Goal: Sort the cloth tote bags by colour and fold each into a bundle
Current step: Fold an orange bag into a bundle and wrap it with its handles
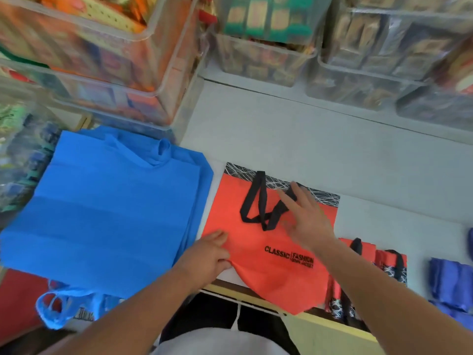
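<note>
Reaches forward with both bare forearms, the left from the lower left, the right from the lower right. Pinches the near-left edge of the orange tote bag (268, 280) with the left hand (207, 254), fingers (216, 237) curled, knuckles up. Holds the right hand (304, 216) farther out, palm down, fingers straight and slightly spread, somewhat blurred.
</note>
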